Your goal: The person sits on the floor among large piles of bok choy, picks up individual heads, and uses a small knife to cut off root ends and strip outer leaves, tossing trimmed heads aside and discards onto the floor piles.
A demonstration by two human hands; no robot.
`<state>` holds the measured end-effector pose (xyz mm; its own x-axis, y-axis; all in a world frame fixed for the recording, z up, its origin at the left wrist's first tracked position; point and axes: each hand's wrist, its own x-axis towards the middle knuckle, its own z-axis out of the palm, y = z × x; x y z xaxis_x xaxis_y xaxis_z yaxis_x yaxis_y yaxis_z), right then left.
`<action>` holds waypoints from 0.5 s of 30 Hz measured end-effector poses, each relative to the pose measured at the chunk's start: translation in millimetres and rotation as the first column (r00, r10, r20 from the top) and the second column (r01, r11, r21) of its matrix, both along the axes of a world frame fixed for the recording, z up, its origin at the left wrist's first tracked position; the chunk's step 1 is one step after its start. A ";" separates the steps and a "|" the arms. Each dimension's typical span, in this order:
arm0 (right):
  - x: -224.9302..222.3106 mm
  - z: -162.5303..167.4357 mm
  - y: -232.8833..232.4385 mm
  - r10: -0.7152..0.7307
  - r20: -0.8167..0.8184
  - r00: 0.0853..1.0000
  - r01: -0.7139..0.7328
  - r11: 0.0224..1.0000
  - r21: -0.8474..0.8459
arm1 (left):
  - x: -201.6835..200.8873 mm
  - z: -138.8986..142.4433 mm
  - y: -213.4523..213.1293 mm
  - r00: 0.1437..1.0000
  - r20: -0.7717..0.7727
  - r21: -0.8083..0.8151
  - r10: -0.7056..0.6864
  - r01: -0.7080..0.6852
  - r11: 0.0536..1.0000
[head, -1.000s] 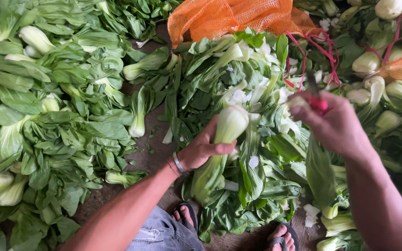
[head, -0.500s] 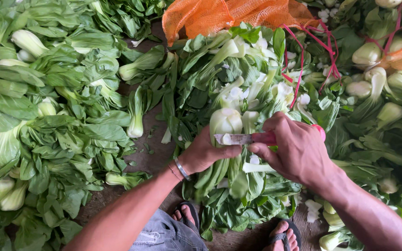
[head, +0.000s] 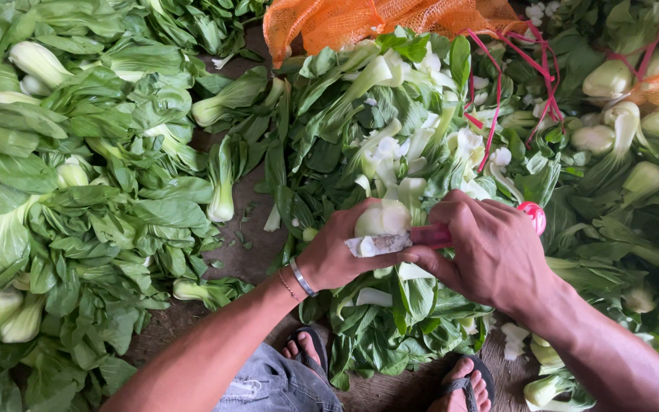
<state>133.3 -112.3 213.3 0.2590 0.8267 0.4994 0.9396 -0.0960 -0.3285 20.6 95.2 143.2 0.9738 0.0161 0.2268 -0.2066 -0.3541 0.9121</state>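
Observation:
My left hand [head: 337,255] grips a head of bok choy [head: 383,220] by its pale white base, with the green leaves hanging down toward my feet. My right hand [head: 490,252] is closed around a small knife with a red handle [head: 532,216]. Its blade [head: 379,244] lies across the base of the bok choy, right against my left fingers. A metal bangle sits on my left wrist. Both hands are low in the middle of the view, above a heap of cut leaves.
A big pile of bok choy [head: 62,191] fills the left side. Trimmed leaves and stalk pieces [head: 413,130] lie ahead. An orange mesh sack [head: 368,19] with red string [head: 490,114] sits at the top, more bok choy [head: 627,130] at right. My sandalled feet [head: 467,381] rest on the dirt floor.
My right hand came in from the right with the knife and laid the blade on the bok choy base. My left hand turned the head to meet it.

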 end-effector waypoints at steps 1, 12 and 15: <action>-0.2 0.2 -0.3 0.014 0.003 1.000 -0.014 1.000 0.013 | -0.2 -0.7 0.0 0.999 0.045 0.038 0.012 -0.014 0.999; 5.2 0.5 -12.8 -0.004 -0.051 0.999 0.003 1.000 -0.021 | -0.3 -3.8 0.5 0.964 0.258 0.276 0.059 -0.133 0.952; 8.1 -0.1 -15.3 0.015 -0.050 0.999 -0.015 1.000 -0.004 | -1.3 -4.7 1.0 0.965 0.255 0.272 0.055 -0.126 0.954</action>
<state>141.5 -127.6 213.2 0.2711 0.8331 0.4821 0.9233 -0.0835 -0.3749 19.3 96.2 138.5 0.8860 0.0022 0.4636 -0.3634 -0.6177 0.6974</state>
